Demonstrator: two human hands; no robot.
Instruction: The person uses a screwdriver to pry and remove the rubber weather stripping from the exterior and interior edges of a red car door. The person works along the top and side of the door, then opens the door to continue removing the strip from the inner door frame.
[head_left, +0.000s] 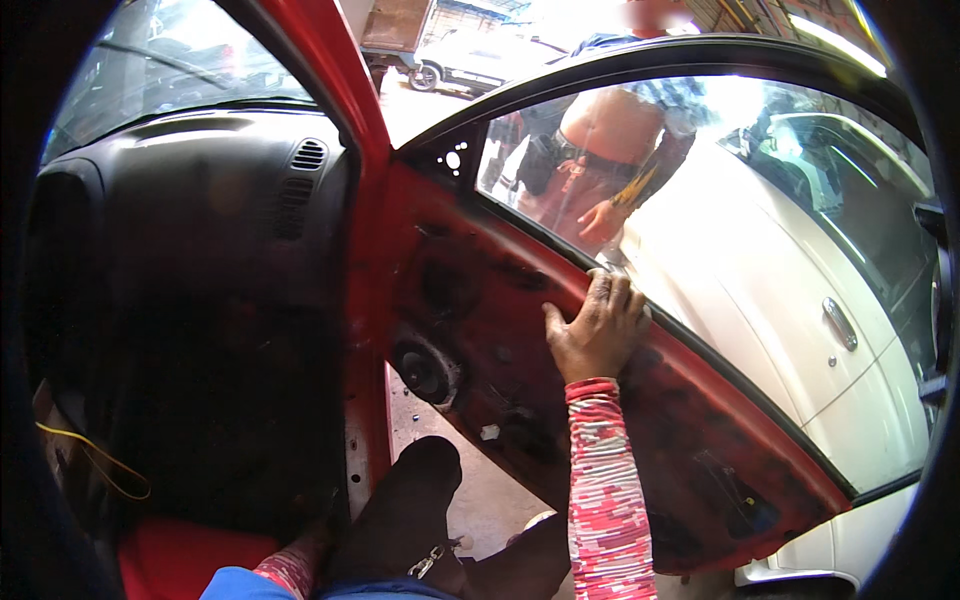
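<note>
A red car door (690,400) stands swung out with its inner trim panel off, so bare metal with openings shows. My right hand (602,325) grips the door's upper edge at the base of the window glass, fingers hooked over the sill and thumb on the inner side. A round speaker (420,372) sits low in the door near the hinge side. From the lower left, my left forearm in a patterned sleeve (292,568) reaches toward the dark door opening. The left hand is lost in shadow there, and its fingers cannot be made out.
At left lie the dark dashboard (210,190) and a yellow wire (85,437) in the cabin. A red door pillar (372,300) stands between cabin and door. Beyond the glass are a person (610,140) and a white car (780,270). My legs (400,510) are below.
</note>
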